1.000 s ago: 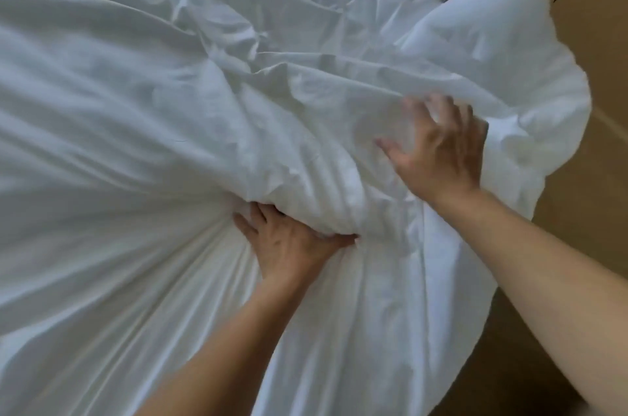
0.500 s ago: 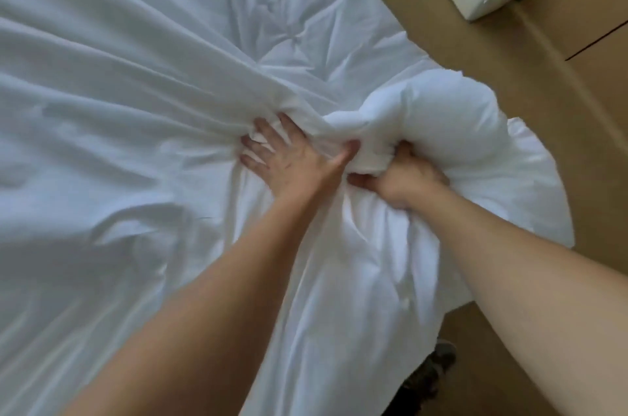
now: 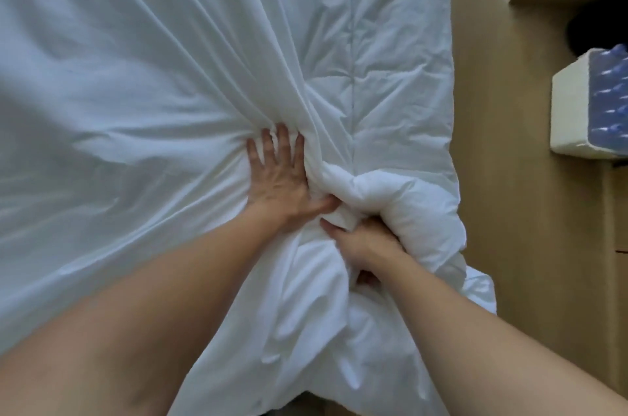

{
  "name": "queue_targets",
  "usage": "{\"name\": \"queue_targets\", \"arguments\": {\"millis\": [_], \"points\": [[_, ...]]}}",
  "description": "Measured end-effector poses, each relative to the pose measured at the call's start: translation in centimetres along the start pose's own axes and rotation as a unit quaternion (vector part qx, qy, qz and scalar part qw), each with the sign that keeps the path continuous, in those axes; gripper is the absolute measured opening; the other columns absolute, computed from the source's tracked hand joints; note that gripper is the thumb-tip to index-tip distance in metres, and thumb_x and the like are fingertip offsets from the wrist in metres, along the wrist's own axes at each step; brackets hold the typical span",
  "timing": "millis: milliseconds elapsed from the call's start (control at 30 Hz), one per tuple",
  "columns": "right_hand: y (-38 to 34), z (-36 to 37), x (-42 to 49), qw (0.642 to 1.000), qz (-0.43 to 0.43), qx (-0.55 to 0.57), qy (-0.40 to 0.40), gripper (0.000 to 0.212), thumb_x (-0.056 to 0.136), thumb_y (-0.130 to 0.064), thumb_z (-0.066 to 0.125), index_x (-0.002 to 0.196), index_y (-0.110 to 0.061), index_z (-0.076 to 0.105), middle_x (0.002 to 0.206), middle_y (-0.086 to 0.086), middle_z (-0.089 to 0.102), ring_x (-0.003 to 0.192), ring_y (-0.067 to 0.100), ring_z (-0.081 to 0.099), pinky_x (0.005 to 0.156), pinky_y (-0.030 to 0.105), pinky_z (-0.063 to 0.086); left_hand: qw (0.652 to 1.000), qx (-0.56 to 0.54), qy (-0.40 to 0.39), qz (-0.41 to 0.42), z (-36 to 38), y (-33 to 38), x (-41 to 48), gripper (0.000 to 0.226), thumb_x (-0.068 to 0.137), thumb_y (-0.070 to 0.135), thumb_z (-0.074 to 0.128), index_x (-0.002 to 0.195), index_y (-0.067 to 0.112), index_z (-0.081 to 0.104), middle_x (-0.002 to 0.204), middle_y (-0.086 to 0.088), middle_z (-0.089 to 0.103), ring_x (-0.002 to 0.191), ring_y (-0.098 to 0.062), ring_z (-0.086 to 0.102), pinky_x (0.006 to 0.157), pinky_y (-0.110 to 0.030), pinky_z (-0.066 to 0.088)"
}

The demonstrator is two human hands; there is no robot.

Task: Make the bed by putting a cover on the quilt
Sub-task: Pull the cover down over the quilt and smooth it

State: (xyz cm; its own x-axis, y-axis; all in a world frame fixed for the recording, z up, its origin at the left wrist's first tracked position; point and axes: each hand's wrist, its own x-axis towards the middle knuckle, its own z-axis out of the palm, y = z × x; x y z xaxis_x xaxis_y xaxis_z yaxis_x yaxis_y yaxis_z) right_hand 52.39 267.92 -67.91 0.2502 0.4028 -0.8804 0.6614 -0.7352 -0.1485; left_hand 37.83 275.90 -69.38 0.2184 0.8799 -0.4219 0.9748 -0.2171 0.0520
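— Where is the quilt?
— The quilt (image 3: 380, 58) lies spread at the right, with its near corner bunched into a puffy lump. The cover (image 3: 136, 92) lies to the left, its folds fanning out from the middle.
— And the hands?
— The left hand (image 3: 278, 177) is flat with fingers spread, pressing on the cover. Just beside it, the right hand (image 3: 365, 244) curls round the quilt's bunched corner.
— Anything else?
— A white box (image 3: 577, 109) stands on the floor (image 3: 492, 177), far right.
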Motion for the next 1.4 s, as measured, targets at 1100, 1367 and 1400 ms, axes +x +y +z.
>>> {"name": "queue_targets", "arguments": {"millis": [1100, 1367, 1400], "points": [[-24.4, -36.3, 16.5, 0.948, -0.297, 0.105, -0.05, 0.026, 0.1, -0.036, 0.058, 0.095, -0.011, 0.06, 0.072, -0.002, 0.056, 0.064, 0.015, 0.055, 0.05, 0.015, 0.043, 0.877, -0.259, 0.114, -0.388, -17.1, 16.0, 23.2, 0.087, 0.075, 0.054, 0.063, 0.15, 0.03, 0.027, 0.124, -0.004, 0.045, 0.113, -0.028, 0.046, 0.093, -0.041, 0.042], [-33.0, -38.4, 17.6, 0.939, -0.235, 0.182, -0.171, 0.031, 0.083, -0.018, 0.076, 0.111, -0.008, 0.065, 0.099, 0.01, 0.071, 0.085, 0.029, 0.069, 0.081, 0.046, 0.06, 0.822, -0.401, 0.007, -0.405, -18.0, 20.7, 25.4, 0.029, 0.095, 0.042, 0.045, 0.105, 0.019, 0.06, 0.099, 0.0, 0.066, 0.091, -0.022, 0.064, 0.084, -0.036, 0.053], [-35.2, -39.0, 17.7, 0.934, -0.234, 0.196, -0.187, 0.04, 0.079, -0.018, 0.079, 0.115, -0.006, 0.066, 0.101, 0.013, 0.073, 0.087, 0.032, 0.071, 0.082, 0.05, 0.06, 0.835, -0.369, 0.01, -0.409, -18.5, 20.4, 26.0, 0.031, 0.092, 0.043, 0.048, 0.107, 0.018, 0.058, 0.1, 0.0, 0.064, 0.092, -0.022, 0.064, 0.084, -0.035, 0.053]]}}
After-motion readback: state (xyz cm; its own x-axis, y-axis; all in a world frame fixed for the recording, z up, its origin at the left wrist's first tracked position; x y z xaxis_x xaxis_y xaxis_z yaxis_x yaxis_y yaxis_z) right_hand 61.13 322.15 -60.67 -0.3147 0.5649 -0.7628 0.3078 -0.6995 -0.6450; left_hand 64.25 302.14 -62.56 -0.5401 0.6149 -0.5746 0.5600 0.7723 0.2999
